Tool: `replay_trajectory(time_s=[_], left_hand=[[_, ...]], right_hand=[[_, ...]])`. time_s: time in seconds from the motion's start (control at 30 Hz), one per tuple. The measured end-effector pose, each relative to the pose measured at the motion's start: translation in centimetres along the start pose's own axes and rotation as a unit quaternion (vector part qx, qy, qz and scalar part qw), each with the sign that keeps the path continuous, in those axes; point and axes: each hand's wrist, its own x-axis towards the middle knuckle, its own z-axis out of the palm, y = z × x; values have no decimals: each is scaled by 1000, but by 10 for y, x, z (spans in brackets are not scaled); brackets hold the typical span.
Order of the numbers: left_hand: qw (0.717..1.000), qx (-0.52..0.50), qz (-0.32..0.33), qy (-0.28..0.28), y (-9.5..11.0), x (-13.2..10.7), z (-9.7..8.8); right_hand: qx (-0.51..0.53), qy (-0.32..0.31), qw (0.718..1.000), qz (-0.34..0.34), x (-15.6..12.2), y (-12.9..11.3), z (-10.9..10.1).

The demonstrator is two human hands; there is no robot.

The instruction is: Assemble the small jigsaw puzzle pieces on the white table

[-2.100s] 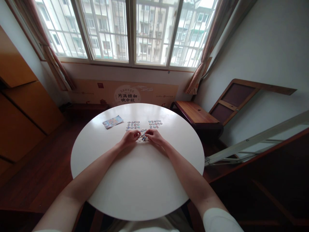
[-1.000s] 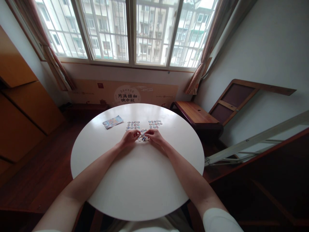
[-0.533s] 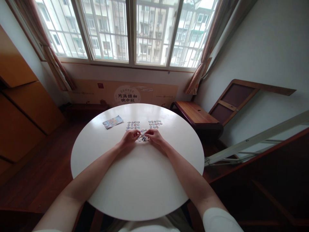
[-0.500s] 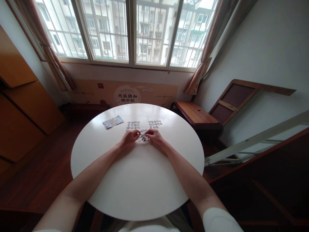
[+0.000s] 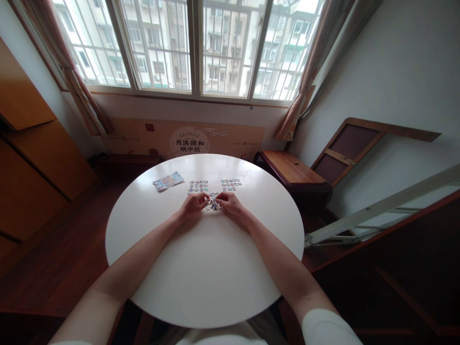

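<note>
Puzzle-piece cluster: logged on far half of white table, pinched narrowly between fingertips of left hand and right hand; judged liable to buckle apart under uneven squeeze, scattering into laid-out pieces just beyond.

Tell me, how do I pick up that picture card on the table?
Probably by its left edge, coming from the left: the picture card lies flat on the white table, with bare top there, while puzzle pieces sit close on its right.
</note>
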Motion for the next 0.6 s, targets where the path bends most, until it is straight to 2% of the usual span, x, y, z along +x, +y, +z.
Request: replay_trajectory(time_s=[0.6], left_hand=[[1000, 0, 2, -3, -1, 0, 1]], right_hand=[[-8, -11, 1000, -6, -2, -3, 0]])
